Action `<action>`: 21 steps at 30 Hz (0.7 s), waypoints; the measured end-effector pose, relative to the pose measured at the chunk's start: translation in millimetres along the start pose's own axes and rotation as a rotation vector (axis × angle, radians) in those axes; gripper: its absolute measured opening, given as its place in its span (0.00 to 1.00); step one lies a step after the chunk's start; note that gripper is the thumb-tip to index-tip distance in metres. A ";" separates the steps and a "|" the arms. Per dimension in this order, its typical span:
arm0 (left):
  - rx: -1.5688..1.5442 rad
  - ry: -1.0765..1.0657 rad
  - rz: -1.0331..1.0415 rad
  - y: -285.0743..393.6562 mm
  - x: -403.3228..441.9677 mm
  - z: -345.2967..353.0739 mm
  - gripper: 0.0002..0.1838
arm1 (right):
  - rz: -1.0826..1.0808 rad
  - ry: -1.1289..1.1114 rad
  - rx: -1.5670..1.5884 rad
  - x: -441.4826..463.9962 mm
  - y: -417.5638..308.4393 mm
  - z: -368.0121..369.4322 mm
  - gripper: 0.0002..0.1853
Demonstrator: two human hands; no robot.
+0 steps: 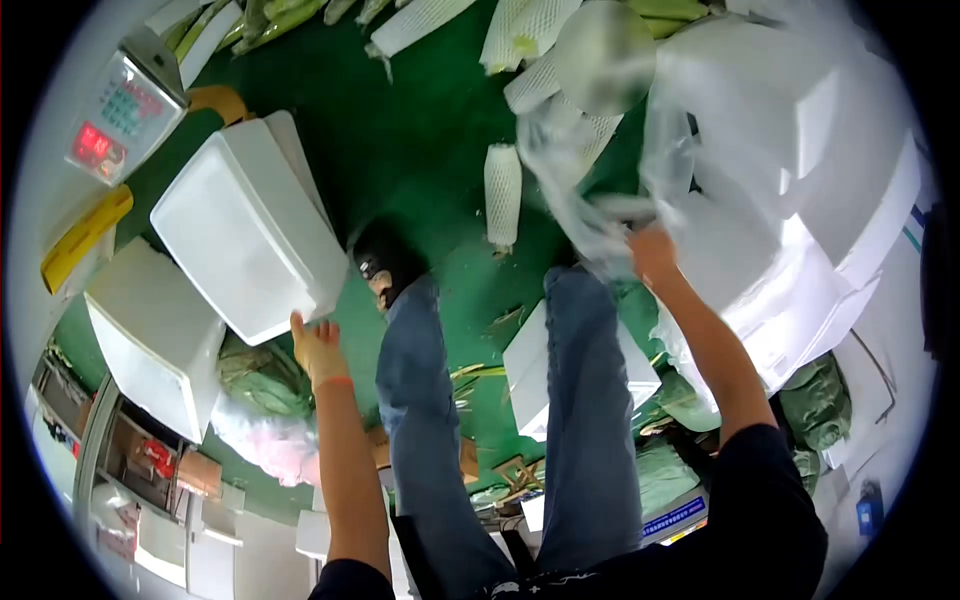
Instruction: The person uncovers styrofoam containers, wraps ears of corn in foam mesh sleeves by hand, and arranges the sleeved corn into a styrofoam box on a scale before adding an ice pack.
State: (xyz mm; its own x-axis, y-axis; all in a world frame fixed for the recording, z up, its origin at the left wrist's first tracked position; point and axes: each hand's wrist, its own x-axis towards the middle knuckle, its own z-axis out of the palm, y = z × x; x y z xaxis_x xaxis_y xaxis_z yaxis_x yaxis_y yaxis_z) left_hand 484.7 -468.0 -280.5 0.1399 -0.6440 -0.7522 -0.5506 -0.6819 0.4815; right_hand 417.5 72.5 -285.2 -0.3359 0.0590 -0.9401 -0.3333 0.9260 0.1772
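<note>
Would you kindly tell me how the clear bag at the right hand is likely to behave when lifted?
The bag will probably be floppy, since it bunches in loose folds at the right hand. It looks light, as the green floor shows through its thin film.

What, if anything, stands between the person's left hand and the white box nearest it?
Nothing visible: the left hand is at the lower edge of the white box, with no other object between them, though contact is hard to confirm.
</note>
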 end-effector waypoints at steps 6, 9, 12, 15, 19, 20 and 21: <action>0.663 -0.376 0.524 -32.6 -56.1 13.1 0.17 | 0.316 -0.128 -0.436 -112.1 130.6 115.3 0.28; 1.050 -0.655 1.161 -47.6 -122.0 154.6 0.19 | 0.122 0.327 0.008 -95.2 83.2 30.0 0.29; 0.929 -0.845 1.398 -59.2 -191.5 330.1 0.23 | -0.149 0.638 0.425 -44.4 41.5 -52.1 0.26; 1.077 -0.798 1.768 -89.6 -205.8 473.1 0.29 | -0.063 0.665 1.090 49.3 6.6 -101.9 0.29; 1.687 -0.661 1.545 -119.8 -225.1 531.1 0.40 | 0.747 0.672 1.302 202.7 -6.1 -90.6 0.39; 1.778 -0.522 1.600 -125.6 -217.6 539.8 0.44 | 0.813 0.655 1.234 207.2 -9.9 -92.5 0.39; 1.708 -0.544 1.607 -117.4 -221.9 539.0 0.34 | 0.832 0.628 1.317 206.7 -11.3 -91.6 0.44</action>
State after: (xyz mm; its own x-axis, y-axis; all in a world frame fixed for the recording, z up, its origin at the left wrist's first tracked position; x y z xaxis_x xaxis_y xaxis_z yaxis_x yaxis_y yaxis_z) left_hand 74.7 -58.2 -412.7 -0.8774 0.1370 -0.4597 0.0828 0.9872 0.1362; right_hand 271.2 40.1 -454.8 -0.4128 0.8130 -0.4107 0.9084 0.4002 -0.1209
